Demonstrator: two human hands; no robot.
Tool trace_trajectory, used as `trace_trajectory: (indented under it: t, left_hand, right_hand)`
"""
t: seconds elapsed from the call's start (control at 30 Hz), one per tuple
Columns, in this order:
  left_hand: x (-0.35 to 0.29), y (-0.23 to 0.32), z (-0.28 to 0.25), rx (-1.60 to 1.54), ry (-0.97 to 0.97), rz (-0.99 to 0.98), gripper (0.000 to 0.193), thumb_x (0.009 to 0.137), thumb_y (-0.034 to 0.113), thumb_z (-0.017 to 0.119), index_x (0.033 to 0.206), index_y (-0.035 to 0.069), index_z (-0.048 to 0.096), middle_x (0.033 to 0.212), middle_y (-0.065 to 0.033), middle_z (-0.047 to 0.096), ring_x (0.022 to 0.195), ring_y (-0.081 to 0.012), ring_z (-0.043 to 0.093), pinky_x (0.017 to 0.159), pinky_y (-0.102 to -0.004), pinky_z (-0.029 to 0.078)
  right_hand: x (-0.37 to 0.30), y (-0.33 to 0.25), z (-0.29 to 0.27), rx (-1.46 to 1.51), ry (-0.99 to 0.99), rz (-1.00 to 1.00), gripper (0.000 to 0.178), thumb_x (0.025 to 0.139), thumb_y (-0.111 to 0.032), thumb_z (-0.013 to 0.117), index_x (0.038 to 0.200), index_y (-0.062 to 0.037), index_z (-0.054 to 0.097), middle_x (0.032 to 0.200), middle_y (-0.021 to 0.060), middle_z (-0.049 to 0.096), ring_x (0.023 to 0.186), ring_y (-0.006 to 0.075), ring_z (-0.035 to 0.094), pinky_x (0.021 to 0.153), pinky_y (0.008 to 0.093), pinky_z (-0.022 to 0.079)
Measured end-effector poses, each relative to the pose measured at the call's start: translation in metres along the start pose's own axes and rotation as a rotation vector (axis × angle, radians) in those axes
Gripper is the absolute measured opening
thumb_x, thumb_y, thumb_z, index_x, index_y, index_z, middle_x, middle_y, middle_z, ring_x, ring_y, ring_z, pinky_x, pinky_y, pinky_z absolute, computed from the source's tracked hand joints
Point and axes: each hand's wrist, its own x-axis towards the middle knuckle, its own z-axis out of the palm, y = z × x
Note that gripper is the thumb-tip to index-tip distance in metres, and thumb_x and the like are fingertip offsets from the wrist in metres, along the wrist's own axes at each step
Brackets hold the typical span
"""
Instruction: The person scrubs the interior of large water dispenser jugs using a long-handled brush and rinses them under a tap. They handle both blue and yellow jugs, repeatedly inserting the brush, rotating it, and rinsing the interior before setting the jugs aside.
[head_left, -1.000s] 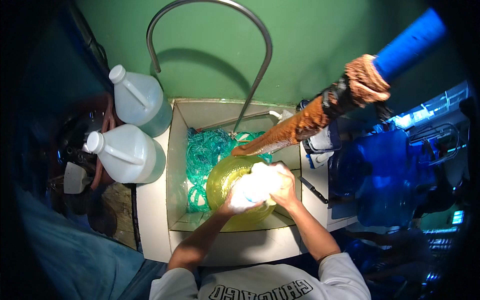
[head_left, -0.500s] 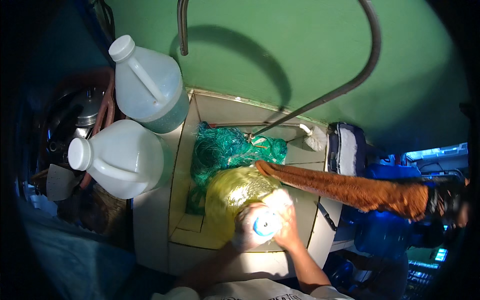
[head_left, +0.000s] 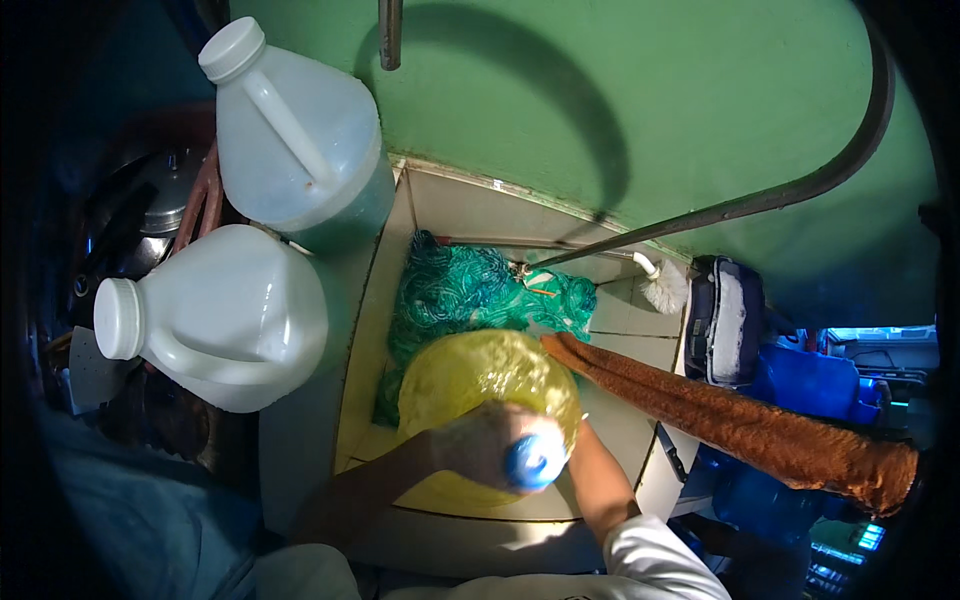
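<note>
A large, rounded, see-through yellow jug (head_left: pixel 455 365) stands tilted in a tiled basin (head_left: pixel 630 350), its neck toward me. A blue cap with a white middle (head_left: pixel 527 462) tops the neck. My left hand (head_left: pixel 475 445) is closed around the neck just below the cap, its arm crossing in front of the jug. My right forearm (head_left: pixel 608 490) reaches up along the jug's right side; the fingers of that hand are hidden behind the jug and cap. Beyond the jug lies a green and blue tangle of net or twine (head_left: pixel 450 290).
Two white handled jugs (head_left: pixel 300 150) stand at left, beside a rack of pots (head_left: pixel 165 205). A fuzzy orange-brown cloth-covered bar (head_left: pixel 730 425) slants over the basin from the right. A knife (head_left: pixel 670 455) lies on the right rim, a white brush (head_left: pixel 662 288) behind. A hose (head_left: pixel 740 205) arches down.
My right hand has left the neck area and moved behind the jug's right side. My left hand has stayed at the neck. The view has shifted, and the jug's top shows more.
</note>
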Motion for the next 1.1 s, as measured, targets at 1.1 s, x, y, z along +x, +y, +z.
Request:
trace_trajectory:
  t: [1.1]
  left_hand:
    - [-0.142, 0.220, -0.072, -0.528, 0.904, 0.522, 0.032, 0.089, 0.031, 0.059, 0.107, 0.005, 0.053, 0.092, -0.0092, 0.058, 0.090, -0.0240, 0.059, 0.093, -0.0428, 0.048]
  right_hand:
    - [-0.196, -0.017, -0.070, 1.323, -0.586, -0.059, 0.045, 0.096, -0.035, 0.054, 0.133, -0.0091, 0.057, 0.121, 0.0147, 0.067, 0.106, 0.0244, 0.067, 0.094, 0.0426, 0.054]
